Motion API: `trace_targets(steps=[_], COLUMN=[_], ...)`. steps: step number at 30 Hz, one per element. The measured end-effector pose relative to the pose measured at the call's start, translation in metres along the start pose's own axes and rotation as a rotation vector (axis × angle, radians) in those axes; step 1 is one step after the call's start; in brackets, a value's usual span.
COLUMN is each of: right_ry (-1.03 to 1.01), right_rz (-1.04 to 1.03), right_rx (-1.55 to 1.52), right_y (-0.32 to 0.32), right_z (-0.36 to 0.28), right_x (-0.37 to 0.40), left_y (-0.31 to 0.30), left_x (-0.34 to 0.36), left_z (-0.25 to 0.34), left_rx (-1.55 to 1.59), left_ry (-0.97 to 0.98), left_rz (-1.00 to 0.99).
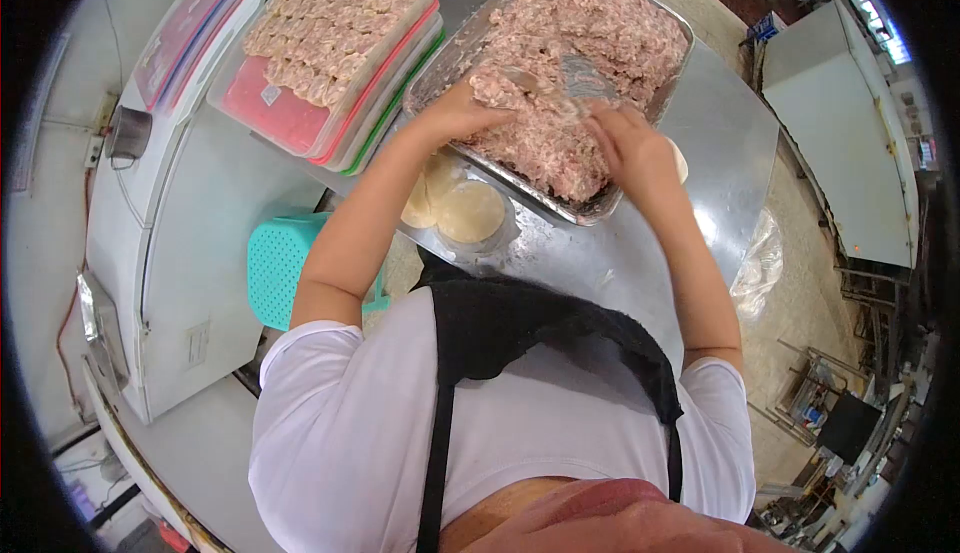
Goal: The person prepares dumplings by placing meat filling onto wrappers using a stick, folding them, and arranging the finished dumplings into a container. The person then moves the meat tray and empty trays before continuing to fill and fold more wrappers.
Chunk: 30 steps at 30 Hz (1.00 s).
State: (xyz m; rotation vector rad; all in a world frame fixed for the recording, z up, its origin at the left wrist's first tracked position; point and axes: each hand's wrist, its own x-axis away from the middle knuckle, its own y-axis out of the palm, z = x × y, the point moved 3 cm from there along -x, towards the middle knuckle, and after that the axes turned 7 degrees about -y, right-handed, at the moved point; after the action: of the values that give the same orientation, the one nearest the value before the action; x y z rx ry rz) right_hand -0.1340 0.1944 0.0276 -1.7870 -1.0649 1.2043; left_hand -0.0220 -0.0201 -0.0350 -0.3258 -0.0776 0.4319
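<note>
A large metal tray holds a heap of pinkish minced meat filling. My left hand is at the tray's near left edge, its fingers curled around a dumpling heaped with filling. Whether its wrapper is folded cannot be made out. Over the tray's near right part, my right hand has bent fingers closed at the end of a flat metal spatula, whose blade touches the meat. Round pale dough wrappers lie stacked on the table below the left forearm. Another pale wrapper shows partly behind my right wrist.
Left of the tray, rows of shaped dumplings fill most of the top one of several stacked lidded plastic containers. The steel table has a curved right edge. A turquoise plastic stool and a white freezer stand at the left.
</note>
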Motion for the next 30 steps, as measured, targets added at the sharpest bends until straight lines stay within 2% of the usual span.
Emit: trace_targets(steps=[1,2,3,4,5,6,7,9,10,12,13,15,16,17,18,19,21,22,23,24,25,27,28,29,30], right_ry=[-0.025,-0.066,-0.059,0.065,0.174,0.292,0.308,0.346,0.344,0.313,0.312,0.133,0.128,0.13,0.148,0.159,0.09,0.118,0.142,0.106,0.102,0.08,0.095,0.094,0.196], right_rz=[0.091,-0.029,-0.034,-0.222,-0.403,-0.522,-0.519,-0.354,-0.358,-0.075,-0.078,-0.11,-0.093,-0.093,-0.193,-0.294,-0.242,-0.185,-0.122,0.025,0.025,-0.16,-0.058,-0.061,-0.221], right_rx=[0.032,0.117,0.113,0.246,0.384,0.274,0.27,0.063,0.067,-0.419,-0.418,-0.542,-0.516,-0.516,-0.554,-0.591,-0.529,-0.22,0.088,0.054,0.055,0.092,-0.063,-0.061,0.058], right_y=[0.0,0.017,0.026,0.034,0.037,0.037,0.027,-0.005,-0.019,-0.045,-0.045,-0.04,-0.019,-0.011,-0.002,0.004,-0.004,-0.017,-0.025,-0.025,-0.018,0.016,0.037,0.029,0.025], right_z=[-0.013,-0.013,-0.007,0.011,0.031,0.048,0.049,0.048,0.04,0.022,0.017,-0.004,-0.011,-0.006,0.001,0.008,0.011,0.002,-0.006,-0.018,-0.02,-0.012,0.02,0.033,0.048], right_x=[0.001,0.004,0.009,0.013,0.012,0.014,0.022,0.026,0.026,0.024,0.023,0.017,0.017,0.02,0.021,0.019,0.015,0.012,0.01,0.01,0.008,0.009,0.016,0.02,0.017], left_y=[-0.003,-0.005,-0.003,0.001,0.0,-0.004,-0.006,-0.014,-0.016,-0.021,-0.021,-0.012,-0.011,-0.007,-0.002,0.0,0.003,0.005,0.006,0.006,0.006,0.007,0.008,0.006,0.0], left_x=[0.001,0.001,0.005,0.007,0.007,0.008,0.015,0.031,0.031,0.034,0.033,0.03,0.026,0.02,0.018,0.016,0.015,0.012,0.005,0.002,0.001,0.0,0.003,0.008,0.012], left_z=[0.01,0.016,0.018,0.006,-0.012,-0.021,-0.007,0.023,0.034,0.065,0.073,0.078,0.075,0.071,0.067,0.062,0.041,0.028,0.01,-0.003,-0.005,-0.011,-0.005,0.011,0.028], left_rx=[0.002,-0.099,-0.201,-0.196,-0.222,-0.259,-0.263,-0.142,-0.137,-0.215,-0.213,-0.169,-0.168,-0.218,-0.267,-0.268,-0.375,-0.377,-0.247,-0.115,-0.114,-0.264,-0.263,-0.282,-0.309], left_ry=[-0.001,-0.125,-0.25,-0.251,-0.167,-0.086,-0.083,-0.123,-0.123,0.334,0.333,0.152,0.152,0.239,0.328,0.329,0.163,0.159,0.019,-0.117,-0.117,-0.147,-0.15,-0.137,-0.121], left_rz=[0.007,-0.101,-0.219,-0.222,-0.147,-0.087,-0.103,-0.111,-0.109,-0.003,-0.001,-0.267,-0.266,-0.313,-0.358,-0.351,-0.222,-0.216,-0.182,-0.148,-0.145,-0.05,-0.061,-0.086,-0.1])
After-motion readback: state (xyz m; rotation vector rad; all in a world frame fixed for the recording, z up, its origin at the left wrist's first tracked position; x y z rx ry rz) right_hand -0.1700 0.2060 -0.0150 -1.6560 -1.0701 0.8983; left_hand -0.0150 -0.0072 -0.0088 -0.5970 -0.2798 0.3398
